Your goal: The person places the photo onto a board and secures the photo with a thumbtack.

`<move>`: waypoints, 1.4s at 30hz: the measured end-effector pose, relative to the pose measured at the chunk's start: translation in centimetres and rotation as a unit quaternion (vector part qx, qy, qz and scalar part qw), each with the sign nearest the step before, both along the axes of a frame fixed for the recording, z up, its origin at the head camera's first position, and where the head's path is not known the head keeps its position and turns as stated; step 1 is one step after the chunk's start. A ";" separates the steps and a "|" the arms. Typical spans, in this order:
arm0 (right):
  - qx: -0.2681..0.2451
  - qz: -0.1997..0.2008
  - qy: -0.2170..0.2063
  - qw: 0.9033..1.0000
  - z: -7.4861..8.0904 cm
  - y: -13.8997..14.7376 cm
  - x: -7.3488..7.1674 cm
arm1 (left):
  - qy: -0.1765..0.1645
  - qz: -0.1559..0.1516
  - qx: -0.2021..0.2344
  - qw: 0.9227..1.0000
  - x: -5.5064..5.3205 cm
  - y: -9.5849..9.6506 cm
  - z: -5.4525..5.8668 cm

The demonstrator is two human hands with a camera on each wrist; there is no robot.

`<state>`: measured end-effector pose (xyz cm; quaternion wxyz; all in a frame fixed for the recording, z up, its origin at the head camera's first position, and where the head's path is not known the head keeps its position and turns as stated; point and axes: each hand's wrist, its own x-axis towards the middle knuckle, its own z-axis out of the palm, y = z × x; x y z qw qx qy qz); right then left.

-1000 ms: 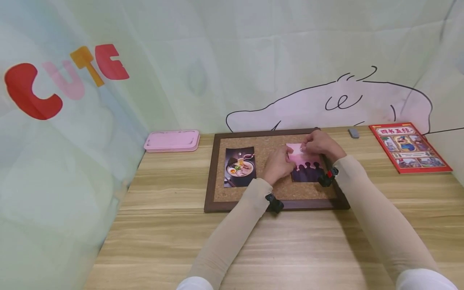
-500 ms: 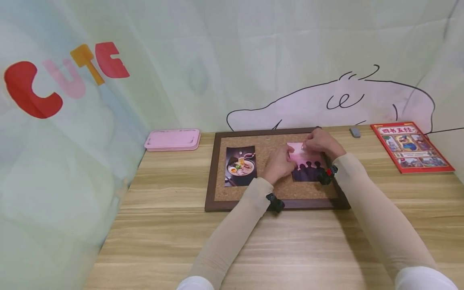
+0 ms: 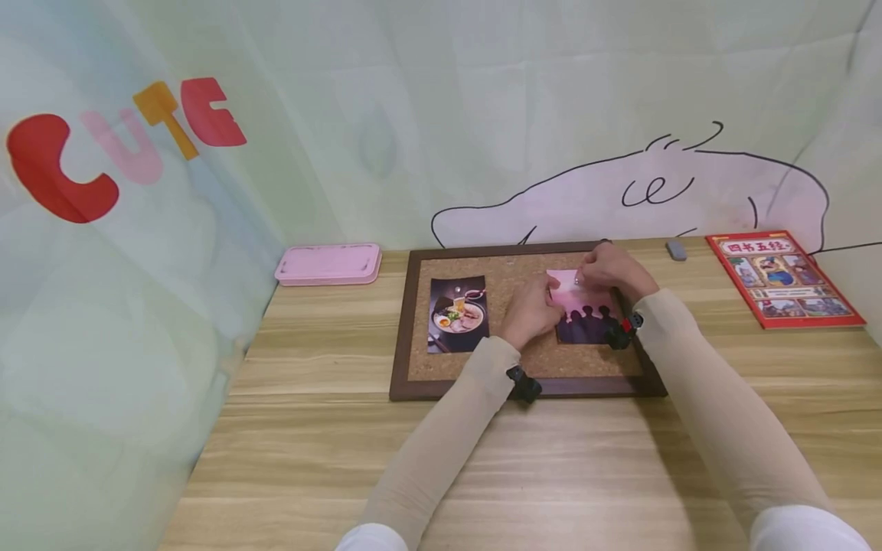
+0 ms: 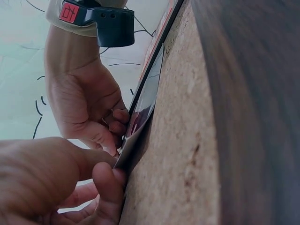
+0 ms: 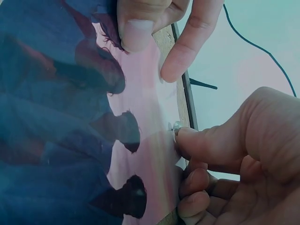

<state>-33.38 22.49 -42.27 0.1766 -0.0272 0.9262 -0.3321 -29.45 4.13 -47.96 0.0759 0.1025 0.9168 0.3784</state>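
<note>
A photo of dark silhouetted people against a pink sky (image 3: 584, 325) lies on a cork board (image 3: 527, 363). My left hand (image 3: 529, 312) rests on its left side, thumb and forefinger spread and pressing it down. In the right wrist view, my right hand (image 5: 262, 140) pinches a small clear push pin (image 5: 176, 125) near the photo's top edge; the pin's point is hard to make out. The left wrist view has the photo (image 4: 146, 101) edge-on, its near edge lifted off the cork. A ramen photo (image 3: 458, 317) is on the board's left half, a small pin near its top.
The board has a dark brown wooden frame (image 3: 403, 337) and lies on a wood-grain table (image 3: 303, 428). At the back left sits a pink case (image 3: 328, 264). A small grey block (image 3: 676, 249) and a red-covered book (image 3: 784, 279) lie to the right. A printed curtain (image 3: 386, 115) stands behind.
Both hands stay in nearly the same place on the photo. The whole head view shifts very slightly; nothing else visibly moves.
</note>
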 end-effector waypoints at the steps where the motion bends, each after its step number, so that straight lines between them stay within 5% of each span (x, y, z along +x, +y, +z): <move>1: 0.000 -0.002 0.000 1.000 0.0 0.0 0.0 | -0.001 0.001 0.001 1.000 0.1 0.0 0.1; 8: -0.002 -0.011 0.006 1.000 0.0 -0.1 -0.1 | -0.002 -0.001 0.008 1.000 0.4 -0.1 0.7; 24: 0.013 0.009 0.032 0.999 -0.2 0.1 0.0 | 0.016 -0.005 0.001 1.000 0.0 0.0 -0.1; 34: -0.002 -0.002 0.032 0.999 0.1 -0.1 0.6 | -0.002 -0.007 0.024 1.000 0.6 -0.3 0.7; 42: -0.006 -0.007 0.031 0.999 -0.2 -0.1 0.6 | -0.003 -0.004 0.028 1.000 0.1 -0.2 0.0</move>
